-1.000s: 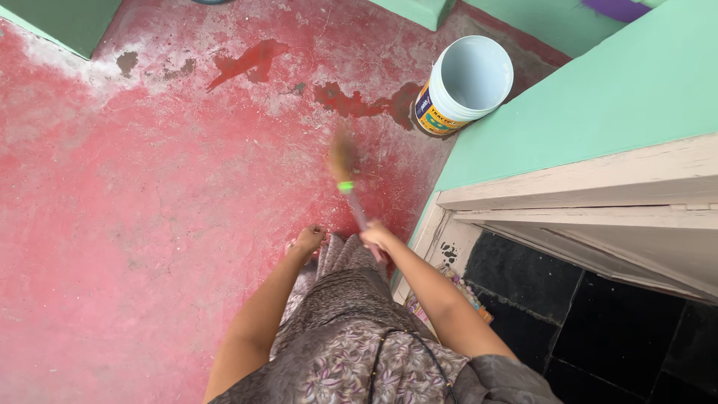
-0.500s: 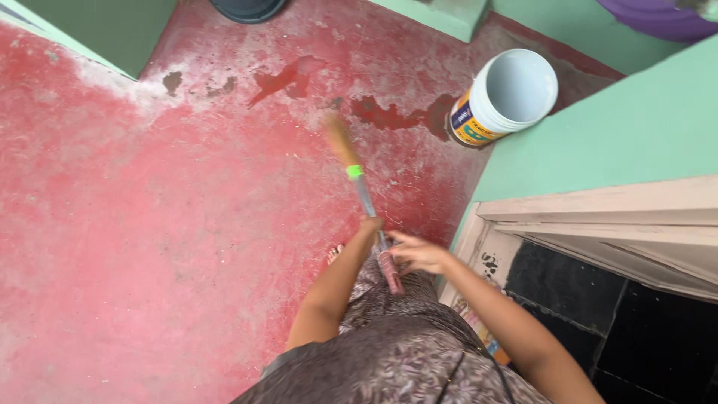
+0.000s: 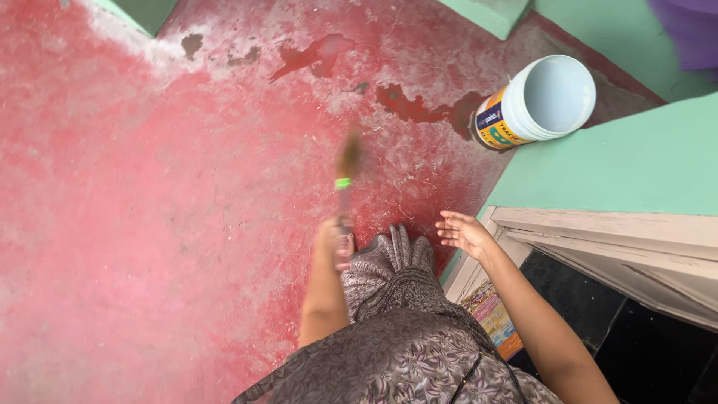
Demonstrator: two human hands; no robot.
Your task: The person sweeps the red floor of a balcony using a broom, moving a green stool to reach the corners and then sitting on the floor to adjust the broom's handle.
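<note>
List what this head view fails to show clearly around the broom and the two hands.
- Broom: blurred by motion, so its bristles cannot be made out.
- Left hand: closed on the handle, which hides part of the fingers.
- Bucket: only the pale inside shows; contents cannot be told.
- Purple thing: cut off by the top right edge.
- Doorway: too dark to see inside.
- Right hand: open, holding nothing.

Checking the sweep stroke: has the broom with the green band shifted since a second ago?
Yes. The broom, held in the left hand, has swung left, away from the white plastic bucket; its tip is blurred.
</note>
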